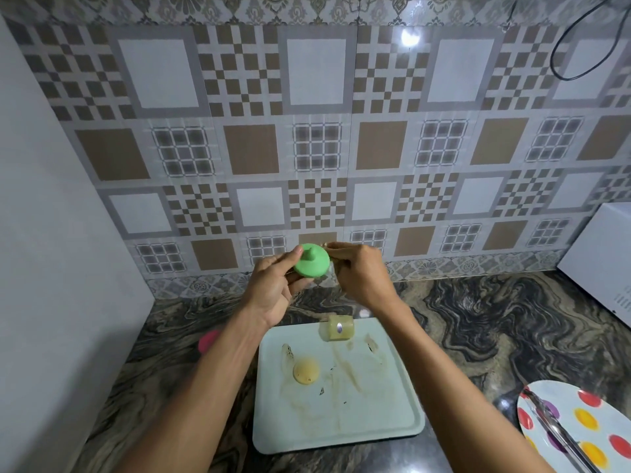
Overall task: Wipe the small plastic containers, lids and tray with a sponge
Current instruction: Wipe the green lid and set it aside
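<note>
Green lid (pixel 312 262) held up in the air, above the far end of the tray (pixel 375 425) and in front of the tiled wall (pixel 317 148). Left hand (pixel 273 285) grips the lid from the side and below, thumb on its top by the knob. Right hand (pixel 362 274) has its fingers curled and pinched on a pale scrap pressed to the lid's right edge. I take it for the sponge (pixel 336 263), though it is mostly hidden. Judged step: wiping this lid, so the job is early to midway. The tray is not yet wiped: brown streaks and dark specks run across its floor. On it lie a yellowish round lid (pixel 306 370), left of centre, and a small clear container (pixel 336 327) on its side at the far rim. Whether either is already clean I cannot tell. A pink thing (pixel 209 339) shows on the counter (pixel 495 319) beside the left forearm, possibly another lid, half hidden. Around: a spotted plate (pixel 560 401) with metal tongs (pixel 553 428) across it at near right, a white appliance (pixel 601 254) at far right, a black cable (pixel 573 46) looping on the wall above. Nothing blocks the hands. The two pieces on the tray would need lifting off before its floor can be wiped whole
</note>
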